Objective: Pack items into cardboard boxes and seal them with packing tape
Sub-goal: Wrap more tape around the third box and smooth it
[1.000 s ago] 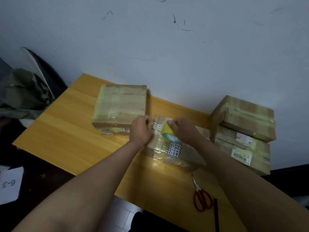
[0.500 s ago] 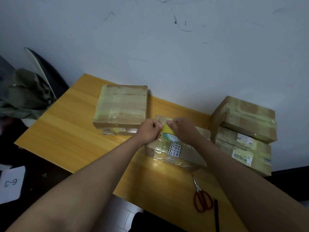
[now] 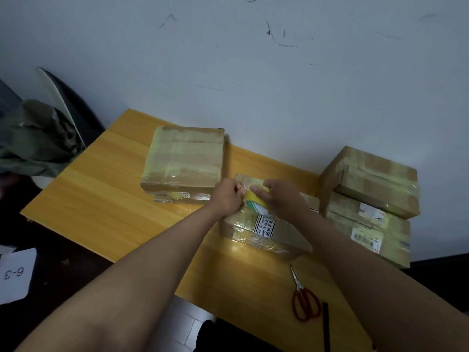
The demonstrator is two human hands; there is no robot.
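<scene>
Head view | R hand [image 3: 281, 199] grips tape roll [image 3: 256, 203] atop box [image 3: 284, 232] | L hand [image 3: 227, 196] pinches tape end beside roll

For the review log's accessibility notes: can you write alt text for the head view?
Two bare hands work over a taped cardboard box on a wooden table: the right hand grips a yellow tape roll, the left hand pinches at its end. Other sealed boxes and red-handled scissors lie around.
</scene>
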